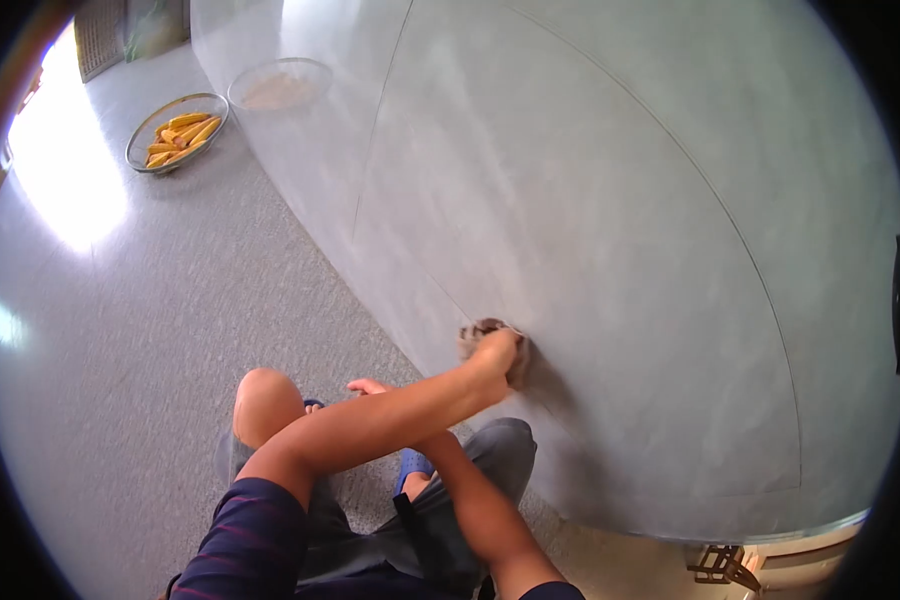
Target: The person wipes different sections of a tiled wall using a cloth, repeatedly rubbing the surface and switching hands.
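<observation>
My left hand [497, 352] is closed on a crumpled grey-brown rag [470, 338], pressed against the smooth grey wall [620, 250] low down near the floor. The left forearm crosses over my right arm. My right hand [372, 387] is mostly hidden beneath that forearm, near my knees. Its visible fingers are stretched out and seem to hold nothing.
On the speckled grey floor [270, 280], at the far left by the wall, stands a round basket [133, 143] with several long yellow pieces, perhaps corn cobs. A blue shoe [410, 466] shows between my knees. Wooden furniture [722, 566] is at the lower right.
</observation>
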The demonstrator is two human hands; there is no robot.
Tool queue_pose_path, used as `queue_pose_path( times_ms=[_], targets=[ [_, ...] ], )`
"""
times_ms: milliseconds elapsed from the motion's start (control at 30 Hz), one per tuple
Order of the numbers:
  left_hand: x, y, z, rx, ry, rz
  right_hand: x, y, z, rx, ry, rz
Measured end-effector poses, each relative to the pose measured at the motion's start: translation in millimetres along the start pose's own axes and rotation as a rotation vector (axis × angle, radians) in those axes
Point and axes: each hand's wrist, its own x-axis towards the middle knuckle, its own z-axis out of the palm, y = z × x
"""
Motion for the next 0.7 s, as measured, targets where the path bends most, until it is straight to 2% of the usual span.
queue_pose_path(
  times_ms=[33,67,133,200,267,333,400,433,467,500,533,567,600,667,700],
  targets=[
    [-4,10,-1,-0.013,0.128,0.094,-4,12,3,-0.012,0.106,-0.157],
    [-7,22,-4,-0.025,0.257,0.19,-8,7,1,-0.017,0.112,-0.165],
    [38,42,-35,-0.035,0.378,0.379,-19,-17,-1,-0.32,0.233,-0.09],
    [28,75,-40,-0.121,0.407,0.585,-14,-35,-5,-0.33,0.27,-0.149],
    [4,100,-22,-0.14,0.55,0.893,-15,-59,-8,-0.377,0.149,0.21],
    [-13,109,-13,0.247,0.505,1.426,-16,-65,-9,-0.333,0.189,0.167],
    [-26,115,-4,0.574,0.275,1.69,-13,-65,-9,-0.366,0.121,0.235],
    [-33,110,4,0.857,0.296,1.853,-11,-51,-5,-0.368,0.124,0.229],
    [-50,99,21,1.15,0.319,2.001,-9,-24,3,-0.41,0.194,0.081],
    [-63,83,38,1.06,0.188,2.042,-8,-10,8,-0.453,0.263,-0.07],
    [-71,79,49,1.197,0.043,2.221,-8,-11,7,-0.463,0.262,-0.08],
    [-69,75,56,1.302,-0.126,2.264,-7,-12,7,-0.392,0.313,-0.127],
    [-75,70,66,1.458,-0.19,2.326,-6,-16,5,-0.315,0.361,-0.175],
    [-79,72,87,1.503,-0.233,2.527,-3,-14,2,-0.286,0.367,-0.126],
    [-80,79,88,1.554,-0.201,2.553,0,-6,0,-0.408,0.301,-0.048]
  ],
)
